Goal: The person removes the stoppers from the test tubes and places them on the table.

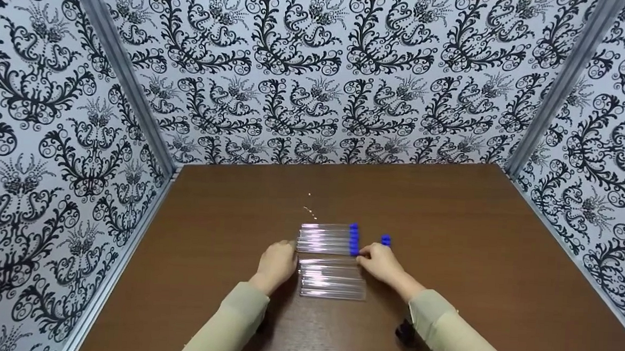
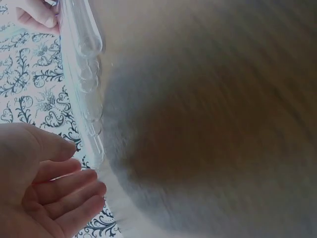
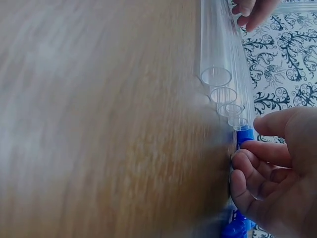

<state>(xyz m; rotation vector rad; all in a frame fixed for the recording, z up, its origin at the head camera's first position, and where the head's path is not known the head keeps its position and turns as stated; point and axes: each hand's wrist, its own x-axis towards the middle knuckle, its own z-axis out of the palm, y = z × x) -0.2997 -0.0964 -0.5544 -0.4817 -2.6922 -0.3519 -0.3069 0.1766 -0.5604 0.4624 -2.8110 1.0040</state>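
Two groups of clear test tubes lie side by side on the table. In the farther group, the capped test tubes (image 1: 322,239) carry blue caps on their right ends. The nearer, uncapped test tubes (image 1: 332,279) point their open rims right and rounded ends left. At the blue cap (image 3: 244,135) of the closest capped tube, my right hand (image 1: 380,262) pinches with thumb and index finger, its other fingers curled. My left hand (image 1: 277,262) is beside the rounded ends, fingers loosely bent with nothing between them, as the left wrist view shows.
Loose blue caps (image 1: 386,239) lie on the brown table (image 1: 225,203), just beyond my right hand. Patterned wall panels (image 1: 306,89) enclose the back and sides. A small black object (image 1: 404,331) is by my right sleeve. Bright light specks show behind the tubes.
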